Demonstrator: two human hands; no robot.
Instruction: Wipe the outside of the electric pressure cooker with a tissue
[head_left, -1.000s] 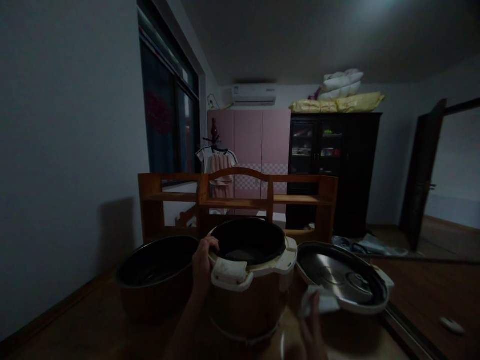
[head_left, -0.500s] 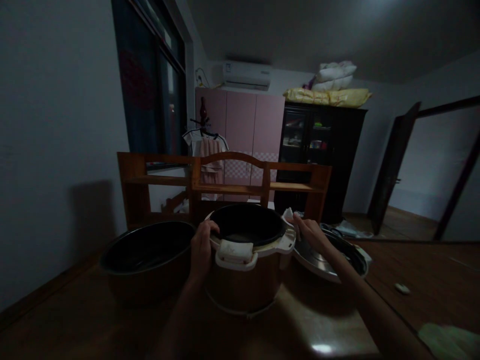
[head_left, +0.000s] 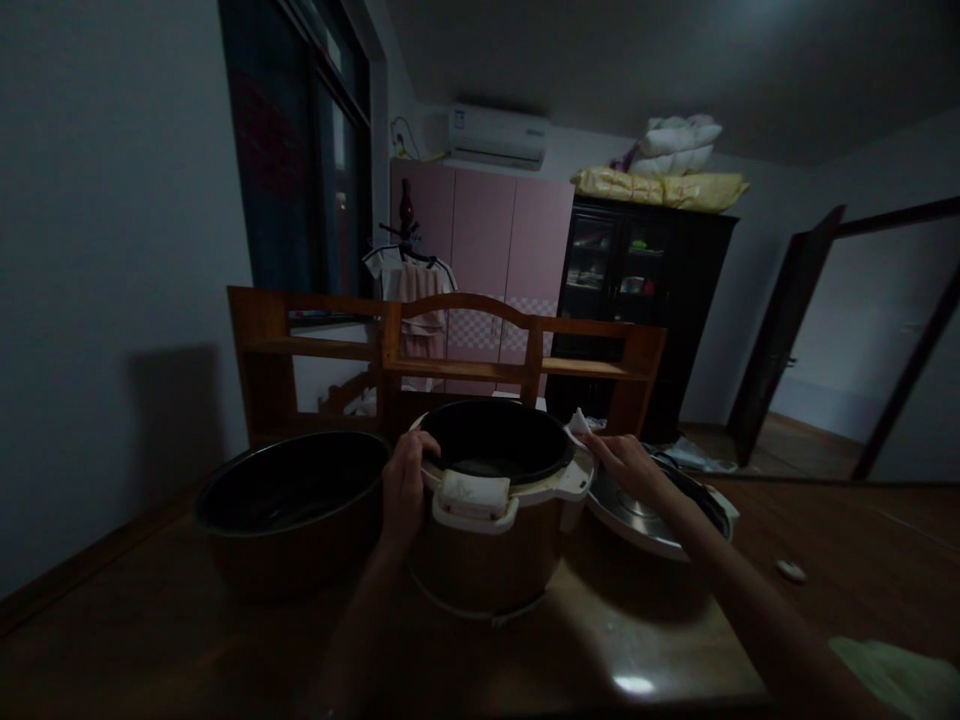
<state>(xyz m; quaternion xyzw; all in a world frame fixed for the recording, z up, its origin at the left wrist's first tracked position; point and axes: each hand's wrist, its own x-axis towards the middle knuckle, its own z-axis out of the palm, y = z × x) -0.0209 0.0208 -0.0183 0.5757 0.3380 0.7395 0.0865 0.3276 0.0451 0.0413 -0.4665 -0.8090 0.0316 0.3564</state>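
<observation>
A rice cooker body point(head_left: 487, 555) with a cream rim and dark inside stands open on the wooden table point(head_left: 187, 650). My left hand point(head_left: 403, 490) grips its left rim, fingers curled over the edge. My right hand point(head_left: 626, 462) rests at the cooker's right rim, pinching a small white cloth point(head_left: 579, 421) against it. The cooker's lid point(head_left: 652, 505) lies upside down just right of the cooker, under my right wrist. A dark inner pot point(head_left: 292, 510) sits to the left.
A wooden desk shelf point(head_left: 450, 365) stands behind the pots. A small pale object point(head_left: 790, 571) and a light green cloth point(head_left: 900, 675) lie at the right of the table. Behind are a pink wardrobe, a dark cabinet and an open door.
My right hand rose from the table's near edge with the white cloth to the cooker's right rim and stays there. My left hand keeps its grip.
</observation>
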